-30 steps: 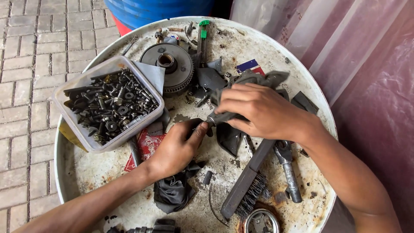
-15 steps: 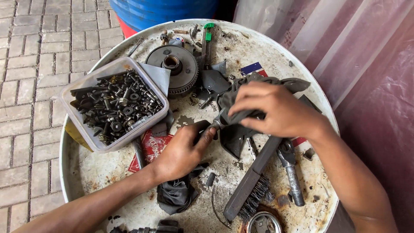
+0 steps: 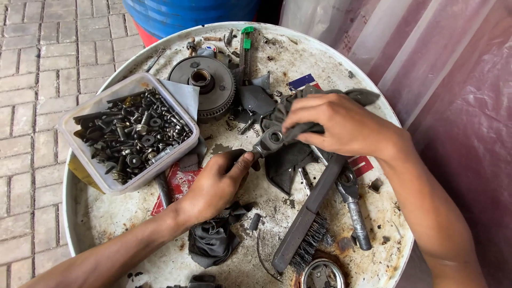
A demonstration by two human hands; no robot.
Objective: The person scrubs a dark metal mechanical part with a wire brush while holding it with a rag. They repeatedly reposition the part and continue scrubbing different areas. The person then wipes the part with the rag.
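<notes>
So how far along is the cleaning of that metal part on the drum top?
Done: can't tell how clean it is. In hand: the left hand steadies the metal part while the right hand rubs it with a grey rag. Left: the geared disc, the wire brush and the tub of bolts lie untouched.

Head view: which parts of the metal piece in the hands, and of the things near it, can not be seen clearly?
- Metal piece: the left hand hides one end, the right hand and grey rag the other.
- Round tin: cut by the bottom edge.
- Screws in the plastic tub: too small to tell apart.
</notes>
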